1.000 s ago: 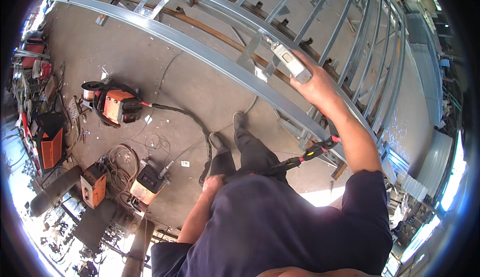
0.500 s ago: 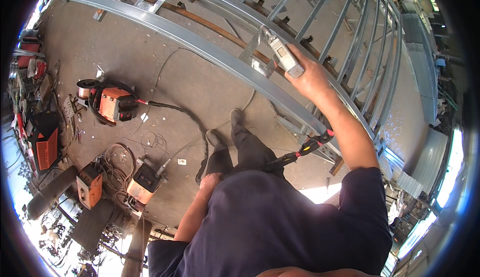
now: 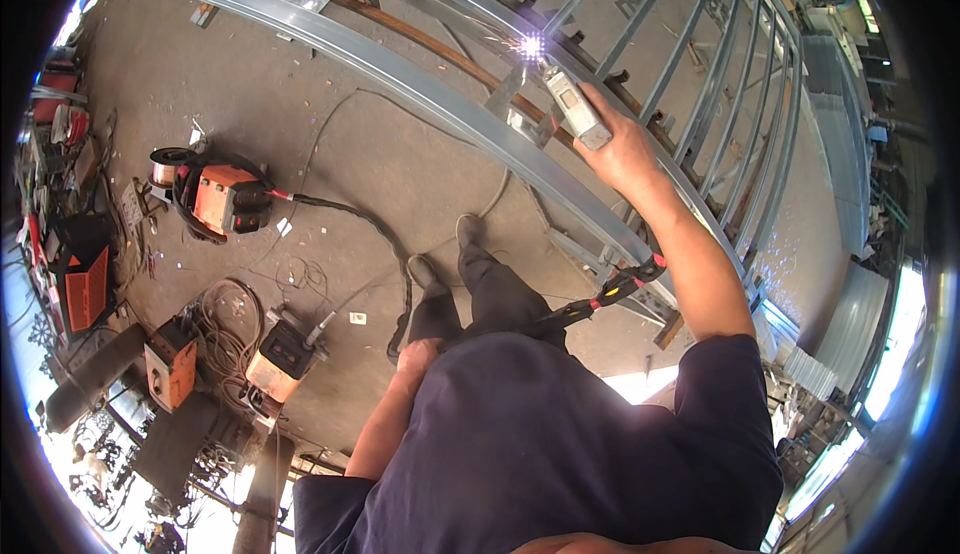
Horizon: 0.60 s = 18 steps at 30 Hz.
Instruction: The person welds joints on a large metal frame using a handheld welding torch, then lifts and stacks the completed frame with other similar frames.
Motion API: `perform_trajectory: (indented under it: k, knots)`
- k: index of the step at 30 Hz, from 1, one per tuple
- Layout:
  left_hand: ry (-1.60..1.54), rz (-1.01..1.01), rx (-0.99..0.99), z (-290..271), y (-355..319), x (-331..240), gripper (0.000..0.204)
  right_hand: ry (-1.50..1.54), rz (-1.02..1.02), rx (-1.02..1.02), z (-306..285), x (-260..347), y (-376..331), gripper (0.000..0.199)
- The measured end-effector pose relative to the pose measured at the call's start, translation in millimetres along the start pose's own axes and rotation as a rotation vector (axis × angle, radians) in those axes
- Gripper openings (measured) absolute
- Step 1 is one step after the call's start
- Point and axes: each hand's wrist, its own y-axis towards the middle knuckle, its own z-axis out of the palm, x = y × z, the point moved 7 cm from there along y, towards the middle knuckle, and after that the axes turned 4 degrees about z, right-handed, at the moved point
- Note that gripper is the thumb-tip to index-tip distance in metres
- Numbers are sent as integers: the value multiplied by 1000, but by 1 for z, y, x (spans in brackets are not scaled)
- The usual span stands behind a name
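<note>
My right hand (image 3: 622, 157) is closed around a boxy silver welding torch (image 3: 577, 111), held out over a galvanized metal frame (image 3: 305, 24). At the torch's tip a bright violet-white arc (image 3: 531, 48) glows against one of the frame's rails, and sparks fly to its left. Below the tip, a shiny flat metal piece (image 3: 524, 124) crosses between two rails. A dark cable (image 3: 625, 284) with red and yellow bands runs by my right forearm toward my waist. My left hand (image 3: 418, 354) is low by my left thigh, beside a black hose; its fingers are mostly hidden.
An orange wire feeder (image 3: 222, 201) with a spool stands on the floor at left. Nearer are two orange-and-black machines (image 3: 275, 362), (image 3: 170, 367) beside coiled cable (image 3: 228, 319). Clutter lines the left edge. Metal sheets (image 3: 838, 144) lie at far right.
A bright arc with sparks has appeared at the torch's tip. The torch and my right hand have shifted very slightly; my left hand stays by my thigh.
</note>
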Motion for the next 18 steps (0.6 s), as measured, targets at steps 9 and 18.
perform_trajectory:
  k: [9,18]
  knots:
    - [3,27,-29,4,3,2,36,15,27,29,-7,13,-3,70]
    - [-11,27,-33,3,3,1,35,17,68,51,-8,11,-5,73]
